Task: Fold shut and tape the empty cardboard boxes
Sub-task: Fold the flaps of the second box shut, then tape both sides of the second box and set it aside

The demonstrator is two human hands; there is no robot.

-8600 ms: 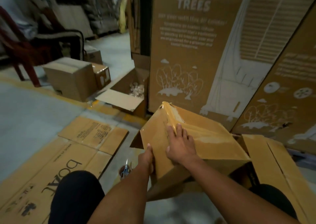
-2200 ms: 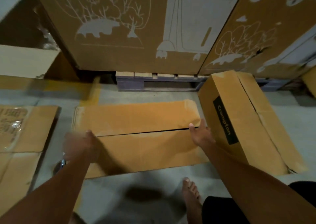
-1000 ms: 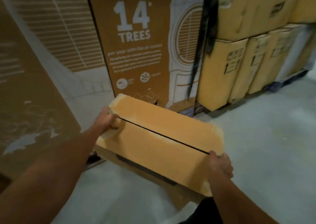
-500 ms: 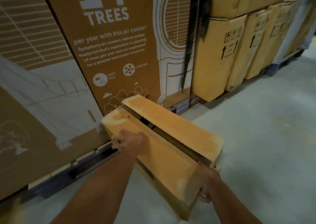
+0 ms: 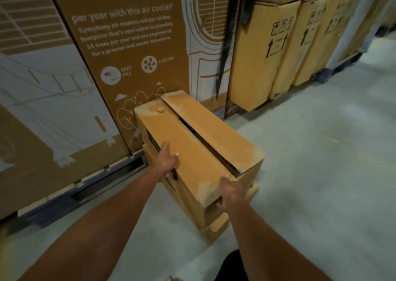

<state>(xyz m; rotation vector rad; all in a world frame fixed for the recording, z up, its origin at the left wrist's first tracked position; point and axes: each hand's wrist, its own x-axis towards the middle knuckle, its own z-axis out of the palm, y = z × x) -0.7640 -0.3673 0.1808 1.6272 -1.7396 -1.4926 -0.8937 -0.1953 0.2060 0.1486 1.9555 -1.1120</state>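
- The cardboard box (image 5: 192, 143) is a long plain brown carton standing on the grey floor (image 5: 321, 173) on top of another box (image 5: 216, 227), just beside a tall air cooler carton (image 5: 132, 51).
- Its two top flaps lie folded down with a dark gap between them; no tape shows along that seam.
- What the box holds cannot be seen through the gap.
- The left hand (image 5: 167, 162) grips the near long edge, thumb on top.
- The right hand (image 5: 231, 192) clasps the near end corner, fingers curled under it.
- The tall carton reads "TREES", "per year with this air cooler!", "Symphony air coolers", "EASY FILL".
- Further right, stacked cartons (image 5: 278, 40) carry upward arrows.
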